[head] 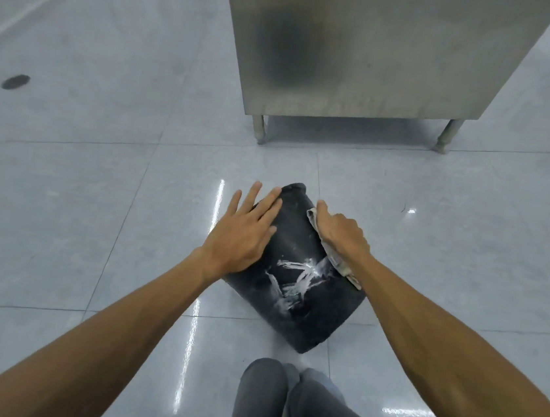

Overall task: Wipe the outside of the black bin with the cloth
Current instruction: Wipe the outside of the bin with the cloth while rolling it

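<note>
The black bin (pixel 296 279) lies on its side on the tiled floor in front of my knees. White streaks mark its upward-facing wall. My left hand (pixel 247 229) rests flat on the bin's left upper side, fingers spread. My right hand (pixel 340 236) presses a crumpled grey-beige cloth (pixel 336 261) against the bin's right edge, with the cloth sticking out from under the palm at both ends.
A stainless steel cabinet (pixel 370 54) on short legs stands just beyond the bin. A round floor drain (pixel 15 81) sits at the far left. My knees (pixel 289 402) in grey trousers are close below the bin. The glossy grey tiles reflect light.
</note>
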